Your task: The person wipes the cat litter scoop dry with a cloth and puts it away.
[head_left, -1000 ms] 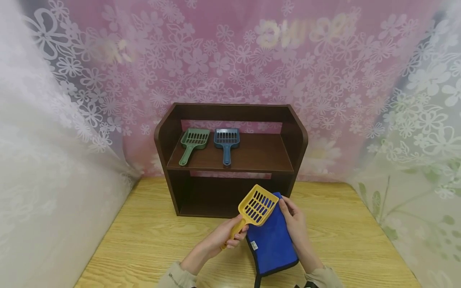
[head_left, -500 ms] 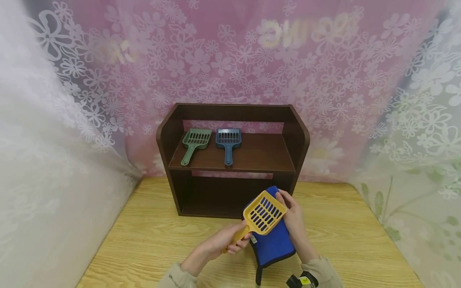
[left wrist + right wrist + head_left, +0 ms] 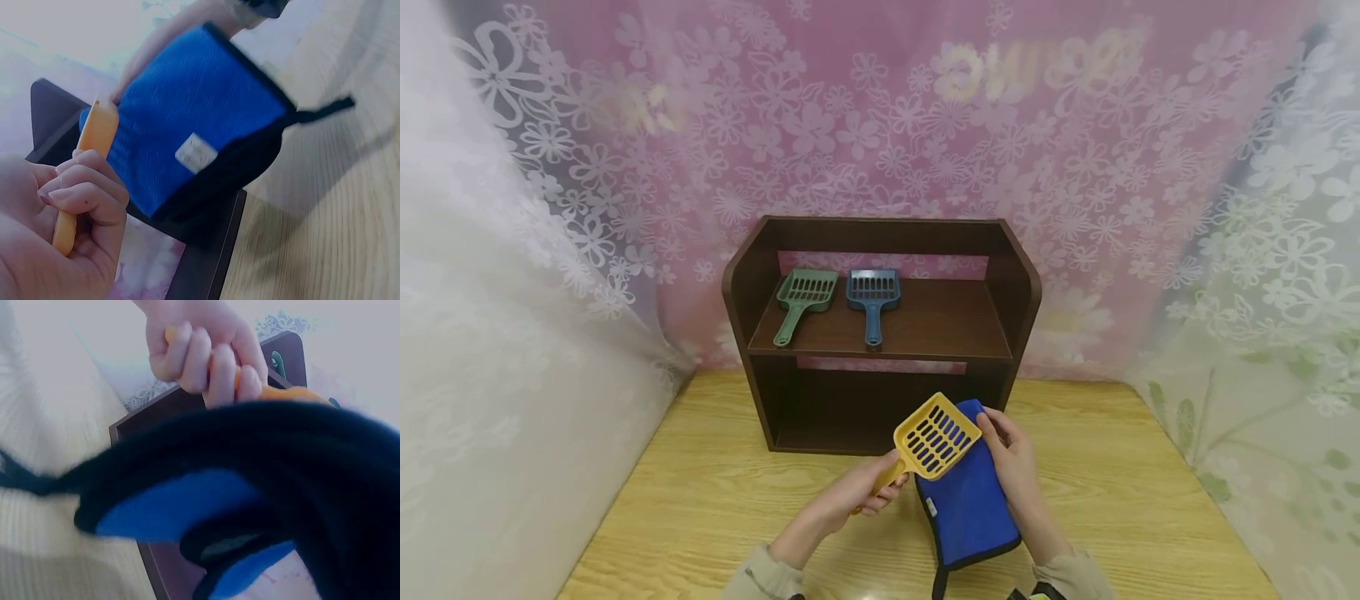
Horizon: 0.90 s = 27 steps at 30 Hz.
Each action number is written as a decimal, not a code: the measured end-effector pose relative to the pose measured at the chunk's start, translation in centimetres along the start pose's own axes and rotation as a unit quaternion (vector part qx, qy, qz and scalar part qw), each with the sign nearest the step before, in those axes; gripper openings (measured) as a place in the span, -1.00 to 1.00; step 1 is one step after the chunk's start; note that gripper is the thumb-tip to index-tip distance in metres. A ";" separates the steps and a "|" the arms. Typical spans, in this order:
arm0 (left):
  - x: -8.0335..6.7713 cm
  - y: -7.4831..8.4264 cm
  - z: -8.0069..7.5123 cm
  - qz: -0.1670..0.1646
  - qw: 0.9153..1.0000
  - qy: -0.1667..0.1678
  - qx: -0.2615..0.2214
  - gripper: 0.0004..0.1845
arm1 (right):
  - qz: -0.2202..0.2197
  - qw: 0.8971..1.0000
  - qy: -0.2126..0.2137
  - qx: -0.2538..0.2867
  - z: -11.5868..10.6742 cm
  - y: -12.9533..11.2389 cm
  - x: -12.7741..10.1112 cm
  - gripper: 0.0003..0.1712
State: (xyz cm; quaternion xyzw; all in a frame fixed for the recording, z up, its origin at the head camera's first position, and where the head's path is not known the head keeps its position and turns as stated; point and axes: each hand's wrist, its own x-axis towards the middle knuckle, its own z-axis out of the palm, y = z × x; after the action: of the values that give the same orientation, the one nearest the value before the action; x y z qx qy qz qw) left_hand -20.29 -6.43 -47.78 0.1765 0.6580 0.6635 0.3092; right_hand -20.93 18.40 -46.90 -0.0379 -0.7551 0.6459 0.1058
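In the head view my left hand (image 3: 865, 490) grips the handle of a yellow slotted litter scoop (image 3: 917, 425), its head tilted up to the right. My right hand (image 3: 1017, 460) holds a folded blue cloth (image 3: 973, 508) with black edging by its upper end, thumb on the front. The cloth lies behind the scoop head, and blue shows through the slots. From the left wrist, curled fingers (image 3: 94, 194) wrap the handle, and a white tag (image 3: 196, 153) is on the cloth. In the right wrist view the cloth's dark edge (image 3: 250, 434) covers much of the frame; the right hand is hidden there.
Behind the hands stands a dark brown two-tier shelf (image 3: 880, 354) on the wood-grain table (image 3: 700, 500). A green litter scoop (image 3: 805, 292) and a blue litter scoop (image 3: 872, 296) lie on its upper board. Flowered curtains (image 3: 880, 133) enclose the back and sides.
Over the second the yellow scoop shifts right and down, then back left, staying in front of the cloth. The cloth swings and its lower part shifts with the right hand.
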 end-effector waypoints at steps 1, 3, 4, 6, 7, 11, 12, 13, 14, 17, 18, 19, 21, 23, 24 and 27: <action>0.0 0.0 -0.2 0.001 1.000 0.003 -0.001 -0.51 | 0.001 1.000 -0.003 -0.001 -0.1 0.1 -0.2 -0.50; 0.1 -0.1 -0.6 0.002 1.000 0.010 -0.004 -0.51 | 0.001 1.000 -0.008 0.008 -0.3 0.3 -0.6 -0.53; 0.1 -0.1 -0.7 0.004 1.000 0.013 -0.007 -0.51 | 0.001 1.000 -0.010 0.014 -0.3 0.4 -0.7 -0.54; 0.0 -0.1 -0.9 0.006 1.000 0.020 -0.009 -0.51 | 0.001 1.000 -0.014 0.023 -0.5 0.5 -1.0 -0.55; 0.0 0.0 -0.9 0.007 1.000 0.020 -0.011 -0.52 | 0.002 1.000 -0.015 0.027 -0.6 0.5 -1.0 -0.55; 0.0 0.0 -0.4 0.002 1.000 -0.003 -0.006 -0.51 | 0.014 1.000 -0.010 0.012 -0.8 0.3 -0.8 -0.50; 0.0 0.0 -0.1 -0.001 1.000 -0.015 -0.006 -0.51 | 0.020 1.000 -0.006 0.006 -0.7 0.2 -0.6 -0.48; 0.0 0.0 0.1 -0.004 1.000 -0.027 -0.004 -0.51 | 0.024 1.000 -0.005 0.002 -0.7 0.2 -0.3 -0.48; 0.0 0.0 0.3 -0.006 0.999 -0.038 -0.001 -0.51 | 0.022 1.000 -0.004 -0.001 -0.7 0.1 -0.1 -0.48; 0.0 -0.1 0.6 -0.011 0.998 -0.065 0.014 -0.51 | 0.002 1.000 -0.017 -0.007 -0.9 0.1 0.8 -0.53; -0.1 0.0 0.5 -0.012 0.997 -0.070 0.023 -0.50 | -0.007 1.000 -0.028 -0.009 -1.0 0.1 1.0 -0.55; -0.1 0.0 0.4 -0.013 0.997 -0.075 0.033 -0.49 | -0.021 0.999 -0.041 -0.013 -1.2 0.0 1.3 -0.57; -0.2 0.1 0.0 -0.014 0.995 -0.084 0.053 -0.48 | -0.049 0.996 -0.073 -0.026 -1.6 -0.1 1.8 -0.61; -0.3 0.3 -0.3 -0.017 0.993 -0.089 0.072 -0.46 | -0.072 0.990 -0.110 -0.047 -2.1 -0.4 2.2 -0.63; -0.4 0.3 -0.5 -0.017 0.993 -0.090 0.078 -0.46 | -0.089 0.986 -0.129 -0.064 -2.3 -0.5 2.5 -0.65; -0.5 0.5 -1.0 -0.017 0.991 -0.089 0.102 -0.46 | -0.142 0.967 -0.182 -0.112 -2.8 -0.8 3.2 -0.72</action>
State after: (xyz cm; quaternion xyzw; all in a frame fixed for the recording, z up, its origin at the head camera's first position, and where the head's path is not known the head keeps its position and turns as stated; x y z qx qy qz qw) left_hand -20.62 -7.48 -47.26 0.2540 0.6952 0.5691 0.3583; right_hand -23.36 21.60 -45.32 0.1760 -0.8265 0.5320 0.0527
